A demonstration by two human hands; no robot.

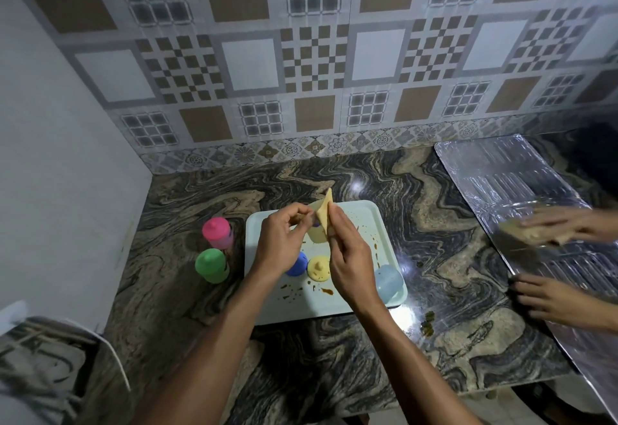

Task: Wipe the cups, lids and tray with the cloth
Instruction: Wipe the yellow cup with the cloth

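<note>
Left hand [284, 240] and right hand [347, 257] pinch a limp tan cloth [324, 214] against a pale yellow plastic cup [316, 237]. Light, rigid and probably slippery, it is best gripped round its wall.

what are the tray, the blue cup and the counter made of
Tray: probably plastic or melamine, pale and smooth, with a moulded raised rim. Blue cup: translucent plastic, since light shows through its wall. Counter: polished stone, judging by swirling veins and mirror-like glare spots.
</note>
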